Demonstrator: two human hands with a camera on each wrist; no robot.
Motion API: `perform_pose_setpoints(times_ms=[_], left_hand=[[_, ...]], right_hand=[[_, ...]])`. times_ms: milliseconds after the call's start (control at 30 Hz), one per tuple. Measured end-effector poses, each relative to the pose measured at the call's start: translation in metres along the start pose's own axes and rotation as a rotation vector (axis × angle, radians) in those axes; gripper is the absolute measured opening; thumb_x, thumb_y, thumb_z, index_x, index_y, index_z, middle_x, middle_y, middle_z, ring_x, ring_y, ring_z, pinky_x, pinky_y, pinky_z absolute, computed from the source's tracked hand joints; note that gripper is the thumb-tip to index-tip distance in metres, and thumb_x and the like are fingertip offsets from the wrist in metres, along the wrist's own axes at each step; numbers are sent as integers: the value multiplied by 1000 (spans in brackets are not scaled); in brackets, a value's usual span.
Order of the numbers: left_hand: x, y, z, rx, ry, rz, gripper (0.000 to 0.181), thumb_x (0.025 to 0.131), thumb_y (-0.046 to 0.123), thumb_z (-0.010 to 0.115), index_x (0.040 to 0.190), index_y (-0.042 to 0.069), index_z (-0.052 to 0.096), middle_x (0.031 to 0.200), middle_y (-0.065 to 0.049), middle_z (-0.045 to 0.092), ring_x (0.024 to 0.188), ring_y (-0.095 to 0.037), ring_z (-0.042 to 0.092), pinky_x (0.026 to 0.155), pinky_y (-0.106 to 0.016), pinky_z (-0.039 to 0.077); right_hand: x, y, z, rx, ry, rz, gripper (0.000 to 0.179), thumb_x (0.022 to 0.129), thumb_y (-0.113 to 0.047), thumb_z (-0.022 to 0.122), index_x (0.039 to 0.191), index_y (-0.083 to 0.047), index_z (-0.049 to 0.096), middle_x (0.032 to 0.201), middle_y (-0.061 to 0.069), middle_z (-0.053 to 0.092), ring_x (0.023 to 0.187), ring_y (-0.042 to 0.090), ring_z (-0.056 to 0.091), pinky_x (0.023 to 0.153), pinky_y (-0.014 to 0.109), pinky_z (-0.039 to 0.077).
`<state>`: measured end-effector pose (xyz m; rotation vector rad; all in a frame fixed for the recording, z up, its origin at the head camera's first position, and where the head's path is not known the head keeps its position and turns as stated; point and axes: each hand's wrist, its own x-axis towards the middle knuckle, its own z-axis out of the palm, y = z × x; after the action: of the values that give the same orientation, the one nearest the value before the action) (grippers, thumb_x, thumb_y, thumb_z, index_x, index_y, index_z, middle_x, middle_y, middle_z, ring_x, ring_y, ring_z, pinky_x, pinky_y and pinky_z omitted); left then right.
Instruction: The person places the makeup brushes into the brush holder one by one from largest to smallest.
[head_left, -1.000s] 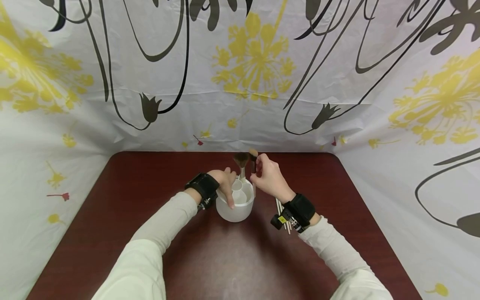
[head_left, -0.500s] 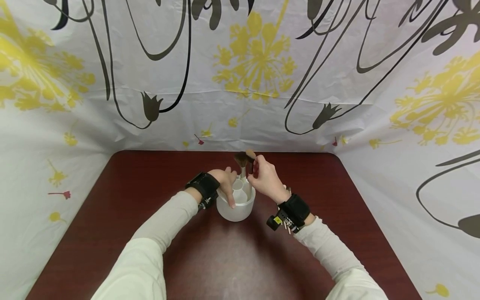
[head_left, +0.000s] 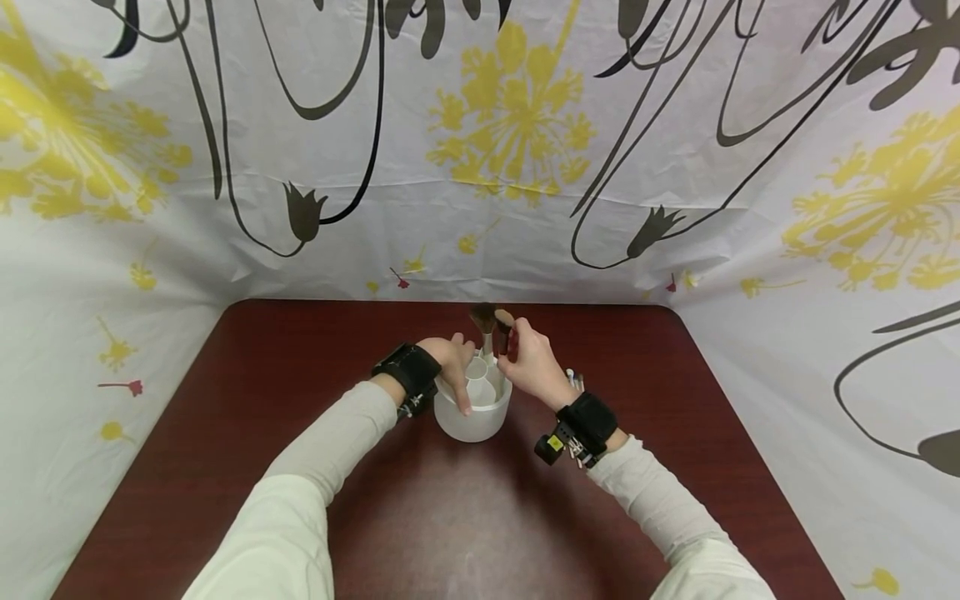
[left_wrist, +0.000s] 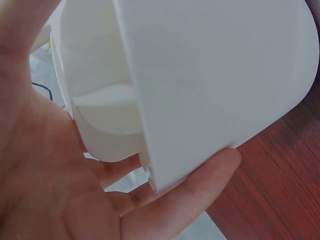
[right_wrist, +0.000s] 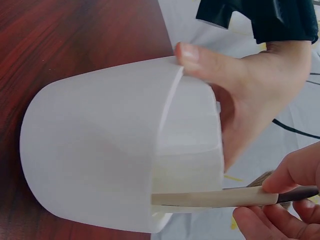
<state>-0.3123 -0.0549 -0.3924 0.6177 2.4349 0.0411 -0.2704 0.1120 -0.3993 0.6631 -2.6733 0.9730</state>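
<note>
dark red table (head_left: 420, 533), nearest. right: thin sticks (head_left: 572, 378), partly hidden by a black wristband (head_left: 591, 418). centre: white cup (head_left: 471, 425), upright, divided inside; left hand (head_left: 452, 367) gripping its left rim, thumb on the outer wall. cup's far right: right hand (head_left: 536, 360) pinching a pale-handled brush (head_left: 504, 319), bristles up, lower end inside the cup. just left: fan brush (head_left: 483, 315), standing in the cup. far: white flower-print cloth (head_left: 337, 258).
</note>
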Motion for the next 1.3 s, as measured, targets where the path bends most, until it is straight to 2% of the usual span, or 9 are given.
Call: perform_pose_setpoints(times_ms=[233, 633, 767, 867, 1033, 1133, 1300], left_hand=[[-1, 0, 0, -22, 0, 1, 120, 56, 54, 79, 143, 2, 15, 148, -23, 10, 136, -31, 14, 106, -39, 24], [-2, 2, 2, 5, 14, 0, 119, 56, 56, 78, 143, 2, 17, 147, -23, 14, 135, -30, 17, 105, -40, 26], [-3, 2, 2, 9, 24, -1, 118, 56, 57, 78, 142, 2, 20, 146, -22, 18, 134, -29, 21, 104, -40, 28], [-3, 2, 1, 12, 32, 1, 116, 55, 57, 78, 142, 2, 22, 145, -22, 20, 133, -29, 23, 102, -40, 30], [-4, 2, 1, 6, 25, -2, 117, 56, 56, 78, 142, 3, 20, 146, -22, 18, 134, -29, 21, 103, -40, 29], [-4, 2, 1, 9, 22, -2, 117, 56, 57, 78, 143, 3, 20, 146, -21, 18, 134, -29, 21, 103, -40, 29], [-3, 1, 1, 21, 20, 7, 117, 56, 57, 77, 142, 2, 20, 145, -22, 19, 133, -29, 23, 103, -39, 30]], right_hand=[[-4, 7, 9, 7, -17, 12, 26, 73, 3, 63, 92, 1, 45, 76, 8, 50, 64, 17, 48, 55, 27, 41], [-13, 11, 15, 8, -57, 59, 27, 74, 1, 64, 94, 1, 46, 74, 7, 50, 61, 16, 48, 51, 25, 40], [-16, 12, 17, 2, -70, 61, 32, 74, 2, 64, 101, 4, 46, 74, 10, 51, 60, 15, 47, 50, 25, 39], [-18, 14, 19, 9, -84, 55, 42, 74, 2, 64, 113, 6, 46, 76, 13, 53, 59, 15, 47, 49, 25, 39], [-20, 17, 24, 24, -85, 44, 56, 74, 4, 64, 126, 4, 43, 78, 11, 53, 61, 15, 47, 50, 24, 39], [-21, 19, 26, 14, -79, 36, 51, 73, 5, 64, 121, 5, 45, 78, 11, 53, 62, 15, 48, 51, 24, 40], [-22, 20, 27, -9, -80, 39, 35, 71, 5, 63, 103, 5, 48, 74, 9, 52, 61, 15, 48, 50, 25, 40]])
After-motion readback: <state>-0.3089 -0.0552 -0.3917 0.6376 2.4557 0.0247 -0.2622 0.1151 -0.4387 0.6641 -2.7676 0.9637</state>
